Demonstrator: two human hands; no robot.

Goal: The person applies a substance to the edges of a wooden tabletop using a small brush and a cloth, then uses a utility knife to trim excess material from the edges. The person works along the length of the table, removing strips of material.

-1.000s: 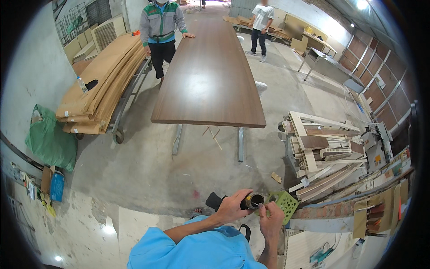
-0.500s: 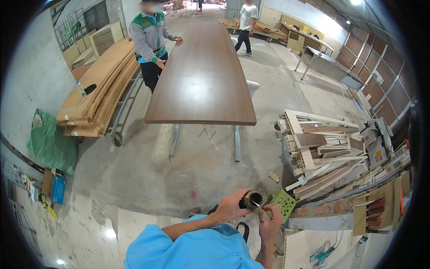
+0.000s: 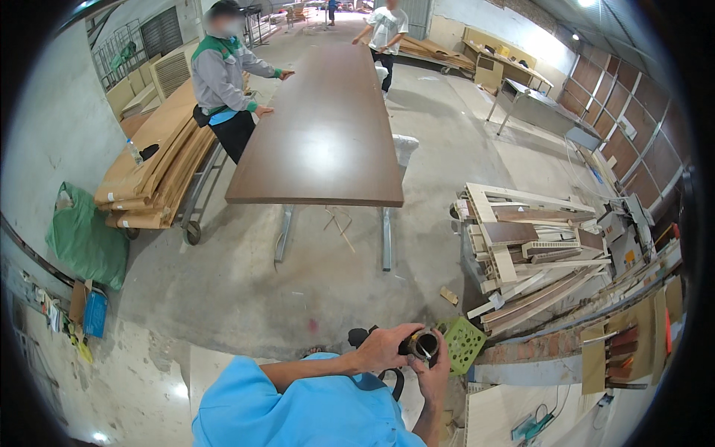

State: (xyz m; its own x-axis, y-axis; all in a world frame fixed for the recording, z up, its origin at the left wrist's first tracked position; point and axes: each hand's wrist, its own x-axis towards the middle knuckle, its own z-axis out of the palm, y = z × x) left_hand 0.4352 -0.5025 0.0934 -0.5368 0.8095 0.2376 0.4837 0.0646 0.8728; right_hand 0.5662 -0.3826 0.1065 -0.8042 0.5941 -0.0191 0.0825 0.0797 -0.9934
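- Black and metal-ringed, a short cylindrical tool part (image 3: pixel 419 345) sits low in the head view, just in front of the person's chest, with its open round end turned up toward the camera.
- Left hand (image 3: pixel 386 347) wraps over the dark body of the cylinder from the left, its grip clenched around it.
- Right hand (image 3: pixel 430 369) comes up from below on the right, its fingers (image 3: pixel 439 356) pressed against the metal rim; its grip is closed on the same cylinder.
- A black cable (image 3: pixel 395 381) loops down beneath the hands, against the blue sleeve (image 3: pixel 298 406).
- Just beside the hands on the right lies a green perforated plastic crate (image 3: pixel 463 344), on the concrete floor (image 3: pixel 246 298).
- Farther right, a heap of wooden offcuts and frame pieces (image 3: pixel 536 246) is stacked near a low brick edge (image 3: pixel 544 346).
- Ahead stands a long brown tabletop (image 3: pixel 328 127) on metal legs, well apart from the hands.
- One co-worker in a grey and green jacket (image 3: pixel 222 82) stands at its left edge with both hands on it; another person in a white shirt (image 3: pixel 387 30) stands at the far end.
- Left of the tabletop, a wheeled cart (image 3: pixel 195 201) carries a pile of tan boards (image 3: pixel 153 171).
- A green sack (image 3: pixel 86 238) rests by the wall on the left.
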